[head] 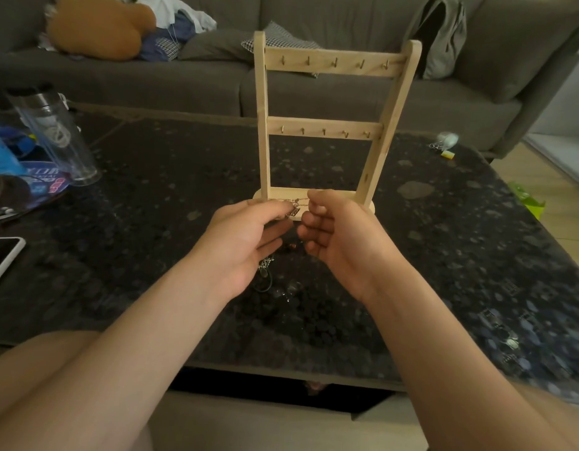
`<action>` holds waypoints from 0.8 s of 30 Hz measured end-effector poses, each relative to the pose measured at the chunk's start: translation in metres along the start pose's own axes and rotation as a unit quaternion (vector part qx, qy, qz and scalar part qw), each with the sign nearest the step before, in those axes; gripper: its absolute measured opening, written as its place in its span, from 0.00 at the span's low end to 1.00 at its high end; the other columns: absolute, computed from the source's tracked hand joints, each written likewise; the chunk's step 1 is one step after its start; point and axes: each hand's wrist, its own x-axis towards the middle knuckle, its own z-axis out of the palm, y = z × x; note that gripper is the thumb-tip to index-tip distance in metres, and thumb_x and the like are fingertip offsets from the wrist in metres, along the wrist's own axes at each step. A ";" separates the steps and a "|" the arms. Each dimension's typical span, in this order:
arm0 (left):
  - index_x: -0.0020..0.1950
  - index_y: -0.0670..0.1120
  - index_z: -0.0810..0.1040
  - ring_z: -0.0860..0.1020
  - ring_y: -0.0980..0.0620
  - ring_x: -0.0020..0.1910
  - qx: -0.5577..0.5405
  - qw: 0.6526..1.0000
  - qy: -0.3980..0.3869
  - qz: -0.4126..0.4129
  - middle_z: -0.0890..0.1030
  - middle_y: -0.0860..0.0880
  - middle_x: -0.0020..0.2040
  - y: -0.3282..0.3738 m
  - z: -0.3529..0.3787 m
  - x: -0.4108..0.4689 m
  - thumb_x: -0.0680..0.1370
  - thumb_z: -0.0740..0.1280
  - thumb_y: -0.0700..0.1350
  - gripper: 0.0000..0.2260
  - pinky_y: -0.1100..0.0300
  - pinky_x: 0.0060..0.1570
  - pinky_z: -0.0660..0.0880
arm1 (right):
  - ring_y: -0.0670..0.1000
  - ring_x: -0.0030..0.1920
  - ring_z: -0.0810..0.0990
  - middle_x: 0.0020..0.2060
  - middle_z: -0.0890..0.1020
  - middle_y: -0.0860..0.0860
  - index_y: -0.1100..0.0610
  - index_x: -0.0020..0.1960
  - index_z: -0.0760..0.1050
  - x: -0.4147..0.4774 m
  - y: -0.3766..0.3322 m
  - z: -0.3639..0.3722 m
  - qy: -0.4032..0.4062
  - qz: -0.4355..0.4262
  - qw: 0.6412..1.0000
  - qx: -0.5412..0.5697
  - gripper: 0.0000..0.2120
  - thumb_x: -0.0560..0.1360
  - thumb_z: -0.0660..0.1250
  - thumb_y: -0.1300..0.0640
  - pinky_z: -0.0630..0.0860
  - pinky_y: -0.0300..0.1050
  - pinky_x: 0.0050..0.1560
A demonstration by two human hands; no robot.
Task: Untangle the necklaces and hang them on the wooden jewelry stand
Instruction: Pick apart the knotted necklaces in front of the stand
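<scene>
Both rows of hooks on the wooden jewelry stand, just beyond the fingertips, hang bare, so nothing is hung yet. The left hand and right hand pinch a fine chain between their fingertips; below them, what looks like more tangled necklaces lies on the table.

Dim indoor light, brighter at the right edge, wide-angle bending at borders, forearms soft and blurred near the bottom
</scene>
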 end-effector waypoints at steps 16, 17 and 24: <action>0.47 0.54 0.91 0.82 0.57 0.57 0.181 0.978 0.004 0.100 0.88 0.58 0.47 -0.002 -0.002 -0.008 0.78 0.75 0.47 0.05 0.56 0.59 0.74 | 0.50 0.44 0.83 0.37 0.83 0.50 0.56 0.45 0.82 -0.004 -0.003 -0.005 -0.007 -0.018 0.999 -0.038 0.08 0.80 0.71 0.53 0.76 0.49 0.50; 0.47 0.53 0.91 0.82 0.57 0.60 0.186 0.977 -0.004 0.107 0.89 0.57 0.50 -0.001 -0.002 -0.008 0.78 0.76 0.47 0.04 0.56 0.63 0.73 | 0.51 0.46 0.84 0.39 0.84 0.50 0.56 0.47 0.83 -0.004 -0.002 -0.006 -0.002 -0.020 0.999 -0.038 0.07 0.79 0.71 0.53 0.76 0.49 0.50; 0.49 0.49 0.91 0.85 0.53 0.60 0.198 0.970 -0.053 0.129 0.90 0.50 0.51 0.006 -0.005 -0.010 0.80 0.74 0.47 0.06 0.49 0.72 0.75 | 0.53 0.54 0.89 0.49 0.90 0.52 0.57 0.56 0.84 -0.005 -0.001 -0.009 -0.007 -0.040 0.999 -0.033 0.07 0.80 0.72 0.56 0.82 0.50 0.59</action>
